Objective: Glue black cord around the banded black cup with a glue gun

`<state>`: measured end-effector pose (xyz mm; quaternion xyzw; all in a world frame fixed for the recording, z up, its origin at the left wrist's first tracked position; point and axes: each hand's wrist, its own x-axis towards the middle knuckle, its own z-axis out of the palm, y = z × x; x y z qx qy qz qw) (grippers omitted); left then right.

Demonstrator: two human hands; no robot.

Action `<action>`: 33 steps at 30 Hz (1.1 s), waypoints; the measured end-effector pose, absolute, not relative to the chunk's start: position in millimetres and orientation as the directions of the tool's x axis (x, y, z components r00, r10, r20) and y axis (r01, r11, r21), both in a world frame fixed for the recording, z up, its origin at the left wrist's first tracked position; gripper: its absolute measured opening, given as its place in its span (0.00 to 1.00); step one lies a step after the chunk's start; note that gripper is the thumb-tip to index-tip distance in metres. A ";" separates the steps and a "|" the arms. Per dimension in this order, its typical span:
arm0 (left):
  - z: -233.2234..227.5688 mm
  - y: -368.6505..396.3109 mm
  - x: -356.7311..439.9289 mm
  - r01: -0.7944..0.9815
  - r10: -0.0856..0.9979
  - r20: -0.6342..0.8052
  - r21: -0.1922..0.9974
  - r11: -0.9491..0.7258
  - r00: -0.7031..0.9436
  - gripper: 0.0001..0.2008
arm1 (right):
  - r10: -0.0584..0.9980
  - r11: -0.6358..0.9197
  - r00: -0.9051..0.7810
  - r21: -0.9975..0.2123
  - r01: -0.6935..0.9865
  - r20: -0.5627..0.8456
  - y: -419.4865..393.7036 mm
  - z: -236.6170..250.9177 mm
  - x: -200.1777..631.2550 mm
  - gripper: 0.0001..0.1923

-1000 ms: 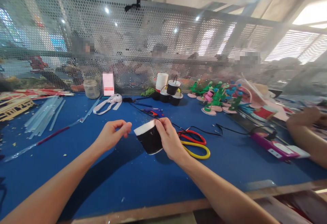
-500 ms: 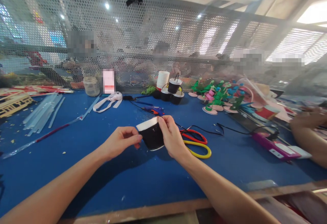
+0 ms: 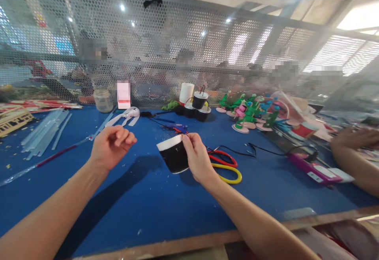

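Observation:
My right hand (image 3: pixel 197 158) grips a black paper cup with a white rim (image 3: pixel 173 155), held tilted above the blue table (image 3: pixel 154 208). My left hand (image 3: pixel 111 145) is raised to the left of the cup, apart from it, with its fingers curled in; whether it pinches something small I cannot tell. Red and yellow scissors (image 3: pixel 225 165) lie just right of my right hand, with a black wire (image 3: pixel 260 151) running past them.
Finished black cups and a white cup stack (image 3: pixel 194 104) stand at the back by the mesh screen (image 3: pixel 177 54). Glue sticks (image 3: pixel 44 133) lie at left, green and pink craft figures (image 3: pixel 251 113) at right. Another person's arm (image 3: pixel 355 157) rests at the right edge near a purple tool (image 3: pixel 314 169).
My left hand came up to the cup's side, then pulled away to the left and upward. The cup stays in my right hand, barely moved.

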<state>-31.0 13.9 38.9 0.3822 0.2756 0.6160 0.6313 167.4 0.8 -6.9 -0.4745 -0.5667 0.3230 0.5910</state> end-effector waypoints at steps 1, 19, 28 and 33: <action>38.3 18.8 -33.8 -0.568 0.995 0.096 0.819 -0.080 -0.001 0.13 | 0.917 0.345 0.147 -0.923 0.168 0.370 0.2 -6.3 167.5 0.10; 17.1 -16.7 6.8 0.561 0.908 0.094 0.759 -0.331 0.409 0.09 | 0.753 0.628 -0.189 -0.602 0.493 0.631 -11.1 -19.1 152.6 0.04; 10.8 -13.1 5.0 0.496 0.899 0.077 0.812 -0.307 0.431 0.06 | 0.801 0.586 -0.200 -0.670 0.455 0.565 -7.4 -20.1 155.8 0.05; 10.6 -14.6 5.7 0.484 0.900 0.086 0.819 -0.308 0.427 0.06 | 0.803 0.583 -0.200 -0.670 0.459 0.561 -8.6 -20.4 155.0 0.05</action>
